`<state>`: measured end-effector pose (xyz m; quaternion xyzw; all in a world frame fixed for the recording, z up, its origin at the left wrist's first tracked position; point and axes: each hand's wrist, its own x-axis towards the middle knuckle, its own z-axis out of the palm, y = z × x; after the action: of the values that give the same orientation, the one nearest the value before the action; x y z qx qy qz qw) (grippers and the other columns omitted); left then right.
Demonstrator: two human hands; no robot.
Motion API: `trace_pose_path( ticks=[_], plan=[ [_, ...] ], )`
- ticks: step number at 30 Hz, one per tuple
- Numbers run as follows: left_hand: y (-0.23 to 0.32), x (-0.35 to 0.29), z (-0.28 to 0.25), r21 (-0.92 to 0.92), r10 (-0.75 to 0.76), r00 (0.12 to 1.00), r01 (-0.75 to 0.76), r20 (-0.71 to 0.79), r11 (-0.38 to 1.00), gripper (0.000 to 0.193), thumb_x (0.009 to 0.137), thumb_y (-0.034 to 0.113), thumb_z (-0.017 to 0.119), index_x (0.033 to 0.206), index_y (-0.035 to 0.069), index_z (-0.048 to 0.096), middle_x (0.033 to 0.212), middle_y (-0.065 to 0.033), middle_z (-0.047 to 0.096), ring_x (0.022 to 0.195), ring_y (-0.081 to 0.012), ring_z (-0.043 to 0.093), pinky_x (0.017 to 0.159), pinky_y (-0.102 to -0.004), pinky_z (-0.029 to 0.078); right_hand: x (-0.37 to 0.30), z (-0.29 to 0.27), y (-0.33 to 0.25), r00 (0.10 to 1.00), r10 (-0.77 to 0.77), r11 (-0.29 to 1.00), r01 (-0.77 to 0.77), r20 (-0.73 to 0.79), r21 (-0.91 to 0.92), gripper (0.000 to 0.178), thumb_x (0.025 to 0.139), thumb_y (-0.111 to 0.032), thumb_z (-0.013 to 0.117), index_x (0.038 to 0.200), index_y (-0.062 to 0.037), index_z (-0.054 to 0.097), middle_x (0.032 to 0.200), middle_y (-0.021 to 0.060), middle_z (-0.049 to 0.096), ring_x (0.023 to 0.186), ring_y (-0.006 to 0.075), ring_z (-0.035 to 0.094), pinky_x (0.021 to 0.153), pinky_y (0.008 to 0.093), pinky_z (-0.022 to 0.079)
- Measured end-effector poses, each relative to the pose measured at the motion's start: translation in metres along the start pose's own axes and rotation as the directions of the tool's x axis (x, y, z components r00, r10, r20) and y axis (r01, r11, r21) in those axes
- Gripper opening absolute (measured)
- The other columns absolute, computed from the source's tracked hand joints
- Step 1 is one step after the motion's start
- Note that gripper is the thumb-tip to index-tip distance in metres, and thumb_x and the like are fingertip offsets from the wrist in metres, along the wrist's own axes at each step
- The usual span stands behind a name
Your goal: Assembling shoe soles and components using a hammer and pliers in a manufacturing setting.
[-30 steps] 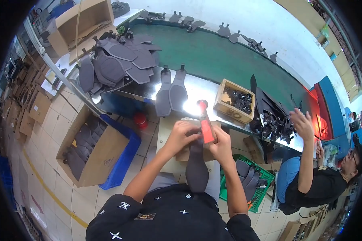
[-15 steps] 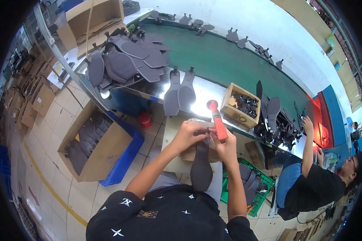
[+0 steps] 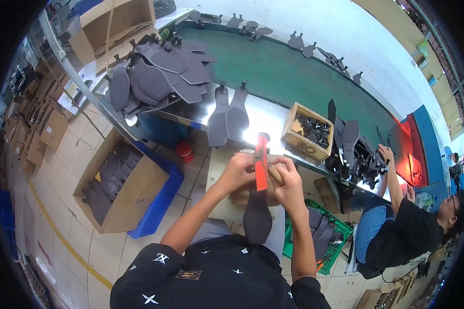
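Note:
In front of me a dark grey shoe sole (image 3: 258,219) lies lengthwise, its wide end toward my body, its narrow end under my hands. My right hand (image 3: 288,188) is closed around the wooden handle of a hammer (image 3: 261,170), whose head is orange-red. The hammer head stands over the sole's narrow end and hides part of it. At that narrow end my left hand (image 3: 237,174) has its fingers pinched together; what sits between the fingertips is hidden. Beyond my hands, two matching grey soles (image 3: 227,116) with small black heels lie side by side on the metal bench edge.
A wooden box (image 3: 307,147) of small black parts stands on the bench, a heap of soles (image 3: 160,72) to its left. A green belt (image 3: 273,67) runs behind. A carton (image 3: 144,198) in a blue crate stands left, a green crate (image 3: 299,232) right. A co-worker (image 3: 402,232) handles dark parts at right.
My right hand has turned the hammer; its head has shifted left over the sole's narrow end and the wooden handle now shows. The co-worker's hand has come down slightly.

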<state>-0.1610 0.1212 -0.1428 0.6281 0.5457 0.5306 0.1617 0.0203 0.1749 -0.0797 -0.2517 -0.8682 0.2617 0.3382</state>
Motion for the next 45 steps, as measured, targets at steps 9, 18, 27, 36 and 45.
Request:
trace_pose_path(
  ticks=[9, 18, 27, 36, 45],
  plan=[
    [0.0, 0.007, -0.005, -0.118, -0.041, 0.999, 0.044, 0.035, 0.992, 0.026, 0.068, 0.014, 0.084, 0.088, 0.0, 0.075, 0.085, -0.011, 0.073, 0.081, -0.0231, 0.069, 0.08, -0.0323, 0.05, -0.049, -0.022, -0.049, 0.939, 0.315, 0.935, -0.281, -0.137, 0.216, 0.038, 0.096, -0.005, 0.06, 0.131, 0.0046, 0.052, 0.094, 0.0163, 0.065, 0.069, 0.0214, 0.061, 0.063, 0.0294, 0.049],
    [0.006, 0.009, -0.005, -0.142, -0.126, 0.988, 0.139, 0.095, 0.98, 0.02, 0.067, 0.01, 0.082, 0.085, 0.002, 0.076, 0.084, -0.0092, 0.074, 0.079, -0.0205, 0.069, 0.082, -0.0316, 0.049, -0.056, -0.026, -0.064, 0.984, 0.178, 0.981, -0.179, -0.022, -0.07, 0.049, 0.094, 0.0, 0.059, 0.14, 0.0033, 0.044, 0.091, 0.0215, 0.058, 0.076, 0.0367, 0.06, 0.068, 0.0394, 0.05],
    [0.001, -0.003, -0.005, 0.272, -0.204, 0.964, 0.152, 0.173, 0.95, 0.111, 0.076, 0.047, 0.077, 0.153, -0.004, 0.015, 0.119, -0.0006, 0.07, 0.137, -0.0202, 0.044, 0.112, -0.0617, 0.006, -0.053, -0.014, -0.062, 0.978, 0.208, 0.976, -0.208, -0.007, -0.061, 0.051, 0.087, 0.006, 0.063, 0.135, 0.0061, 0.048, 0.102, 0.0223, 0.064, 0.076, 0.0353, 0.065, 0.068, 0.0384, 0.055],
    [0.014, -0.005, -0.008, 0.297, -0.208, 0.959, 0.146, 0.192, 0.944, 0.032, 0.081, 0.035, 0.072, 0.112, 0.028, 0.074, 0.128, 0.011, 0.065, 0.141, -0.0212, 0.039, 0.111, -0.0692, -0.001, -0.062, -0.021, -0.056, 0.959, 0.282, 0.959, -0.282, -0.006, 0.0, 0.034, 0.09, -0.001, 0.064, 0.123, 0.0026, 0.057, 0.108, 0.0243, 0.065, 0.092, 0.0363, 0.069, 0.073, 0.0387, 0.054],
    [0.098, -0.044, -0.045, -0.311, -0.046, 0.938, 0.16, 0.344, 0.937, 0.019, 0.083, 0.015, 0.074, 0.091, -0.001, 0.068, 0.085, -0.0158, 0.068, 0.08, -0.0295, 0.067, 0.066, -0.0346, 0.051, -0.043, -0.045, -0.036, 0.995, 0.075, 0.952, -0.091, -0.065, -0.292, 0.038, 0.09, -0.001, 0.064, 0.127, -0.0028, 0.059, 0.087, 0.0123, 0.063, 0.067, 0.0218, 0.062, 0.058, 0.0304, 0.048]
  ],
)
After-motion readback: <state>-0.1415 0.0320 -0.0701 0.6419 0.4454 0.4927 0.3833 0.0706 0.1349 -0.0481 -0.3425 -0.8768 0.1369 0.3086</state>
